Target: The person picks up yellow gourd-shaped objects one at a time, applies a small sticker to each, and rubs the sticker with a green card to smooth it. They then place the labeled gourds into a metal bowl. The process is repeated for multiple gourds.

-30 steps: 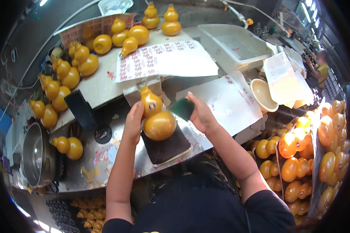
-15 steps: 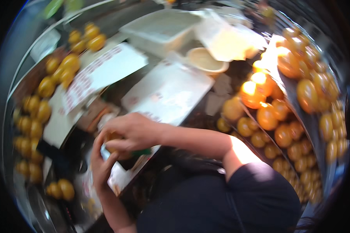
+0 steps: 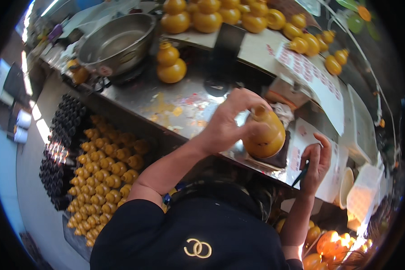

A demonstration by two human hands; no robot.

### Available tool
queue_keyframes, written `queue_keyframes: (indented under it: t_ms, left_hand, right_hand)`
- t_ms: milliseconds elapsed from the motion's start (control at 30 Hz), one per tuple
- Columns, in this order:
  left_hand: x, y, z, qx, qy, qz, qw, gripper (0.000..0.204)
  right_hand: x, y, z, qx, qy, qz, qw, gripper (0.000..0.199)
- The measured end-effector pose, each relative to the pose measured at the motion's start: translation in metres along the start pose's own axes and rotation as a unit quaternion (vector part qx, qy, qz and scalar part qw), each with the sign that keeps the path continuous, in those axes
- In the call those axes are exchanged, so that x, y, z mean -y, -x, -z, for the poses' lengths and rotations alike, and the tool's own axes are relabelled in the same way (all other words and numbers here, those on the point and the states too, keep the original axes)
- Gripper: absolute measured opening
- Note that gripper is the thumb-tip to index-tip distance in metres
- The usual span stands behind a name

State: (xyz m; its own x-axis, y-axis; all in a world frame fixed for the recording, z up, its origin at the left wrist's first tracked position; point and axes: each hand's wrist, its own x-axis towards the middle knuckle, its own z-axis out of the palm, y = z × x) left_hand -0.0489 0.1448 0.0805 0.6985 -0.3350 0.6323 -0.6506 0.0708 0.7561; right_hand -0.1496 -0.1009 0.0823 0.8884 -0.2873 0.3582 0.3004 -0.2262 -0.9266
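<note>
Head view: steel bowl (image 3: 114, 45) beyond gourd bottles (image 3: 170, 63).

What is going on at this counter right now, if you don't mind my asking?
A person stands at a steel counter. The left hand grips an orange gourd-shaped bottle around its neck, above a dark pad. The right hand holds a thin dark tool beside it. Similar bottles fill the shelf behind and a crate below.

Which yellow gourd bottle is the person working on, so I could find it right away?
Start at the long steel counter with the big metal bowl at one end. Follow it to the dark mat near the printed sheets. The gourd bottle there is the only one wrapped by the left hand; the others stand untouched.
</note>
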Motion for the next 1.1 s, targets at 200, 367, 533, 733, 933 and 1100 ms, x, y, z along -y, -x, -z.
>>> queue_keyframes:
  t_ms: [200,367,533,733,933,1100]
  left_hand:
    - [-0.004,0.031,0.123,-0.147,-0.245,0.057,0.957,0.031]
    - [0.005,0.059,0.203,-0.200,-0.475,0.079,0.853,0.025]
    - [-0.038,0.102,0.225,-0.238,-0.381,0.211,0.868,0.023]
    - [-0.021,0.215,0.197,-0.125,-0.379,0.402,0.824,0.028]
    - [0.096,0.370,0.140,-0.061,-0.341,0.557,0.755,0.024]
    - [0.218,0.508,0.109,-0.034,-0.396,0.589,0.703,0.039]
  right_hand:
    - [-0.022,-0.001,-0.018,0.034,0.025,-0.015,0.999,0.026]
    - [-0.024,-0.011,-0.038,0.059,0.017,-0.049,0.997,0.023]
    - [-0.023,-0.004,-0.050,0.098,0.034,-0.027,0.994,0.023]
    - [-0.033,-0.003,-0.087,0.159,0.043,-0.035,0.986,0.024]
    - [-0.032,0.002,-0.100,0.167,0.081,-0.057,0.981,0.025]
    - [-0.025,0.018,-0.098,0.169,0.121,-0.067,0.976,0.024]
